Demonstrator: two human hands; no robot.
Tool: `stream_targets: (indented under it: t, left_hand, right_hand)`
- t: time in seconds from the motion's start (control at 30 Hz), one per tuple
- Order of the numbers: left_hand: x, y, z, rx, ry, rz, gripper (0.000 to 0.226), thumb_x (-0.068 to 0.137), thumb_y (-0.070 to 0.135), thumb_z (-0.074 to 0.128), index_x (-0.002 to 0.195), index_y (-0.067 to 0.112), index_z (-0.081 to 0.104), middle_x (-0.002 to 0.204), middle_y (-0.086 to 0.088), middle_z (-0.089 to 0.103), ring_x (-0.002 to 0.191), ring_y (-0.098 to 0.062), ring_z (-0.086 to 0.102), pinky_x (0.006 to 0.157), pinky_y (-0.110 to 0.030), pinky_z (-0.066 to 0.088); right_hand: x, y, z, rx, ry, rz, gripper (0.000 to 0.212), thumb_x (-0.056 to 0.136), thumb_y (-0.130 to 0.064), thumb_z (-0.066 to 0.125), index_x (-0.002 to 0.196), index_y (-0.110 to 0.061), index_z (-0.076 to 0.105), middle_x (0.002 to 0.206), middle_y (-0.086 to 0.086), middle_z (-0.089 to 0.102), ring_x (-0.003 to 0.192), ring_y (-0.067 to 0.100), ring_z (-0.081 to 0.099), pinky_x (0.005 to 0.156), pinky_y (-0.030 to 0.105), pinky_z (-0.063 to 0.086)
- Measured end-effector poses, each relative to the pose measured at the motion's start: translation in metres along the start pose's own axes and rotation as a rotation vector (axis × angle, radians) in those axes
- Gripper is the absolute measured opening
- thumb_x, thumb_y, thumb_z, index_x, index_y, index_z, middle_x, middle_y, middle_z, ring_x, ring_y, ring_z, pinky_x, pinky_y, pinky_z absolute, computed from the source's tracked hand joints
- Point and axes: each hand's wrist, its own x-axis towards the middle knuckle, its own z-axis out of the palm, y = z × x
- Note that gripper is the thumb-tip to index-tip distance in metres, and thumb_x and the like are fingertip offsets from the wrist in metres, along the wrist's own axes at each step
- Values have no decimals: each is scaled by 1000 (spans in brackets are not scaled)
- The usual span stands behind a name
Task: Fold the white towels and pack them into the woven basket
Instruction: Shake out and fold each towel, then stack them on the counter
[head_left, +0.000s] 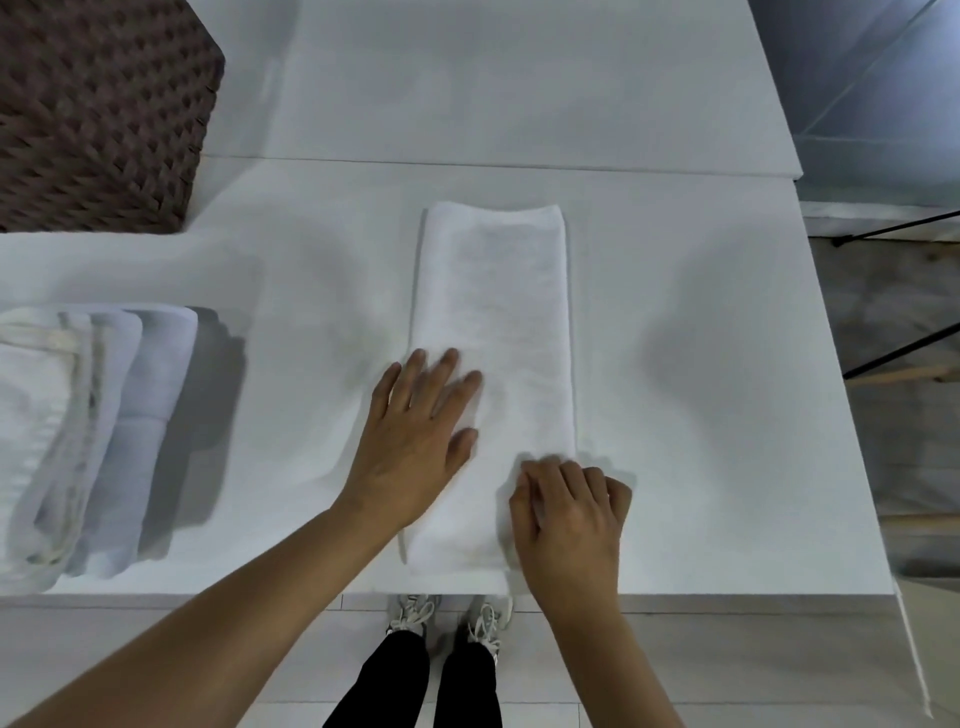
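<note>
Pinching the near right edge of the folded white towel (493, 332) with curled right hand (569, 514); pressing flat on its left side with straight-fingered left hand (415, 431). Lying as a long strip mid-table (701, 312), near end at the front edge. Likely to skew or slide over that front edge if lifted unevenly. Woven basket (98, 114) at the far left corner, contents hidden. Stacked towels (93, 441) at the left edge.
</note>
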Motion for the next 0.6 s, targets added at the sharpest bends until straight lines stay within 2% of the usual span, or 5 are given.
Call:
stream_targets:
  t: [0.1, 0.2, 0.33, 0.47, 0.6]
  left_hand:
    - [-24, 11, 2, -76, 83, 94, 47, 97, 33, 57, 140, 17, 55, 153, -11, 43, 141, -35, 39, 118, -46, 26]
    - [-60, 22, 9, -143, 66, 219, 50, 92, 43, 65, 135, 17, 61, 147, -9, 50, 135, -32, 46, 118, -44, 28]
    - [-93, 20, 17, -109, -103, 258, 81, 85, 60, 61, 153, 21, 41, 164, -7, 27, 151, -31, 25, 121, -49, 21]
    - [-108, 16, 17, 46, -212, 356, 93, 73, 52, 74, 155, 23, 38, 164, -8, 29, 148, -33, 34, 116, -48, 24]
    - [-116, 20, 8, -145, -104, 353, 58, 81, 48, 62, 133, 22, 60, 148, 3, 54, 134, -22, 52, 111, -37, 33]
  right_hand:
    - [4, 3, -1, 43, -3, -9, 10, 94, -25, 59, 88, -20, 66, 84, -8, 63, 73, 20, 52, 79, 37, 35]
    - [4, 6, -2, 103, -27, -8, 13, 94, -26, 55, 90, -21, 66, 84, -10, 62, 73, 19, 51, 78, 36, 34]
    - [5, 9, -7, 148, -64, -10, 20, 96, -30, 52, 86, -22, 67, 80, -10, 61, 73, 19, 53, 78, 36, 35]
    - [14, 16, -15, 238, -47, -44, 20, 94, -29, 56, 83, -21, 70, 85, -8, 64, 80, 19, 56, 78, 36, 40]
    - [23, 22, -20, 348, -122, -107, 16, 94, -26, 59, 94, -23, 75, 101, -13, 70, 99, 11, 61, 91, 34, 44]
